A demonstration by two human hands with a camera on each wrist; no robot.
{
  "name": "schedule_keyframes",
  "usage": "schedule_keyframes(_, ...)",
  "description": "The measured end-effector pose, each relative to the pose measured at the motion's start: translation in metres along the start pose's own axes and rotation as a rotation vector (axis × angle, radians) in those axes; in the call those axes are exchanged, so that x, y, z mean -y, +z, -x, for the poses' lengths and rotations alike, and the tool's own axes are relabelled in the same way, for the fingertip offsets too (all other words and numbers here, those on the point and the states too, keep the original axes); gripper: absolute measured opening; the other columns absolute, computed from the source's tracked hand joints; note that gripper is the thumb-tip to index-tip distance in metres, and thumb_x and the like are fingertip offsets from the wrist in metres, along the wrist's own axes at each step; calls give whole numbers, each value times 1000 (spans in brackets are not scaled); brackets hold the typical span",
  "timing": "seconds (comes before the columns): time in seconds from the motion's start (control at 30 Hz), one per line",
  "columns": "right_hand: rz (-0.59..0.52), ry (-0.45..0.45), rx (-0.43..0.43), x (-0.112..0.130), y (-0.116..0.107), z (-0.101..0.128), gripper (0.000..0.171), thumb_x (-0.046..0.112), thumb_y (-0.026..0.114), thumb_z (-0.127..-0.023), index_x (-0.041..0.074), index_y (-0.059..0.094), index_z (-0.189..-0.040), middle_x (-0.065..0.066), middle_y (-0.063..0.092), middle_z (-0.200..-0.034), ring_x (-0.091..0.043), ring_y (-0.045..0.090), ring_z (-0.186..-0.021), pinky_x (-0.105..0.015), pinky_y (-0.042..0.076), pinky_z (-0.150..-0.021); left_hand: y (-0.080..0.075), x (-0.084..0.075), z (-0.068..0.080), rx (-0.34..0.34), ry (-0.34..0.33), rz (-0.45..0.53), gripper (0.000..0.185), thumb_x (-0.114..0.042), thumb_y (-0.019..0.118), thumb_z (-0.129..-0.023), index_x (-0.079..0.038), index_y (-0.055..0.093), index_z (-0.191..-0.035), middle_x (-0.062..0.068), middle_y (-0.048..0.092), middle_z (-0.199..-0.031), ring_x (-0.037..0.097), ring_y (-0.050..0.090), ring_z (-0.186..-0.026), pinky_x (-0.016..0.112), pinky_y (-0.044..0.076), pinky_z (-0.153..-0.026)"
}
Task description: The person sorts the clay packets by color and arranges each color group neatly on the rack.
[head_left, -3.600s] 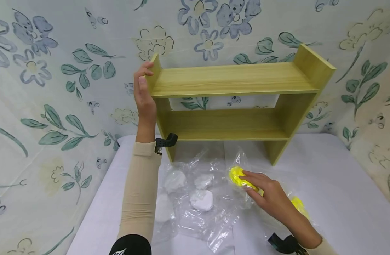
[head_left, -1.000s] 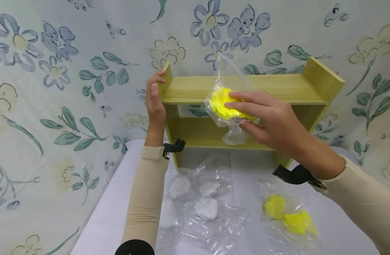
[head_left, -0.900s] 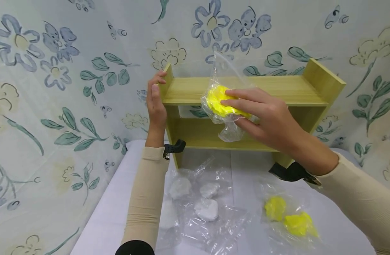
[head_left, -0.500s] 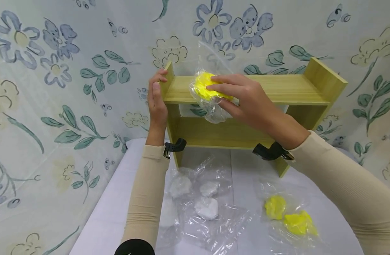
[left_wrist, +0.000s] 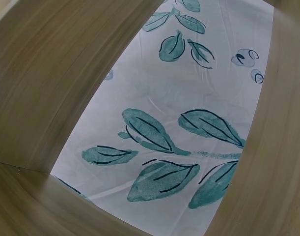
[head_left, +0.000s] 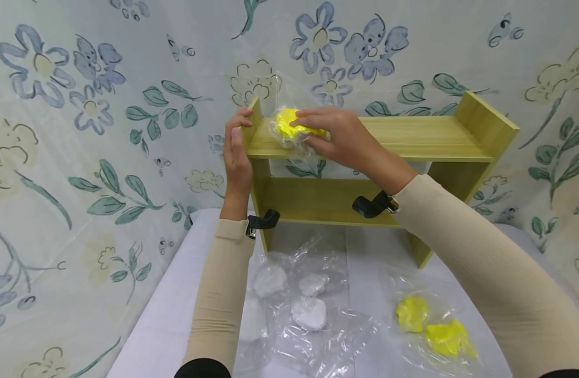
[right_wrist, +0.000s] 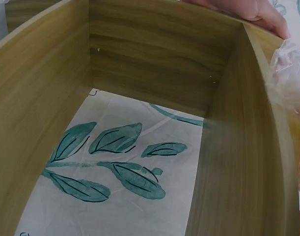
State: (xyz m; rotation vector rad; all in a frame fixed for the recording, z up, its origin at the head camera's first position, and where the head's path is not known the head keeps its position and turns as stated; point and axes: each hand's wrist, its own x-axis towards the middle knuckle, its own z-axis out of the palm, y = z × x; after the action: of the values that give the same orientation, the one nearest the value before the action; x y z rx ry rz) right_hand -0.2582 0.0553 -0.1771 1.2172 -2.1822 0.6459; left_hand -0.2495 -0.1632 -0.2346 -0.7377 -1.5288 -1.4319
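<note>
A light wooden two-tier shelf (head_left: 426, 137) stands upright at the back of the table. My left hand (head_left: 237, 160) grips its left side panel near the top, fingers bent over the edge. In the right wrist view, part of that hand (right_wrist: 248, 10) shows at the panel. My right hand (head_left: 341, 132) holds a clear plastic bag with a soft yellow lump (head_left: 287, 124) inside, over the left end of the top board. Fingers lie on top of the lump and the thumb is below. The bag's lower part hangs past the board's front edge.
Clear bags with several white lumps (head_left: 309, 313) lie on the white-covered table (head_left: 152, 325) in front of the shelf. Another clear bag with two yellow lumps (head_left: 446, 337) lies to the right. Flower-patterned cloth (head_left: 105, 184) hangs behind.
My right hand has lifted the yellow bag from the table to the top board, then carried it left toward the left side panel. My left hand has kept its hold on the shelf.
</note>
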Motion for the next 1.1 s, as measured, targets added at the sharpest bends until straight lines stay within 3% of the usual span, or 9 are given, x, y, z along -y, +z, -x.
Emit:
schedule_keyframes(0.4,6,103,82,-9,6,-12,32,15,65,-92,12,66,-123,-5,60,-132,-21,53,-125,-34,41,-106,3,-1,-1,11,-7,-6,26,-8,25,-97,8,44,-105,28,48,-131,24,35,-138,33,21,-117)
schedule_keyframes(0.67,-45,144,140,-12,10,-8,34,23,60,-95,15,63,-127,-3,64,-125,-17,58,-92,-31,48,-83,4,0,1,2,3,1,27,-8,25,-97,10,43,-104,30,47,-130,27,37,-136,35,22,-116)
schedule_keyframes(0.8,-69,156,173,-14,13,-10,37,28,55,-97,17,60,-131,-3,64,-123,-17,55,-86,-31,46,-78,3,-1,0,2,-4,-10,27,-8,25,-97,9,44,-105,29,47,-131,28,36,-136,34,22,-116)
schedule_keyframes(0.93,-102,169,259,-15,13,-14,42,33,49,-99,19,52,-139,-3,59,-130,-18,55,-101,-37,45,-92,2,-2,-1,-3,-5,-15,27,-9,25,-96,10,43,-105,29,47,-131,31,36,-136,34,23,-116)
schedule_keyframes(1.1,-177,144,360,-17,14,-17,49,38,43,-101,16,41,-145,-2,49,-140,-19,47,-122,-42,35,-108,2,-1,-1,9,-2,-20,28,-10,25,-96,9,44,-105,30,47,-131,29,37,-136,34,23,-116)
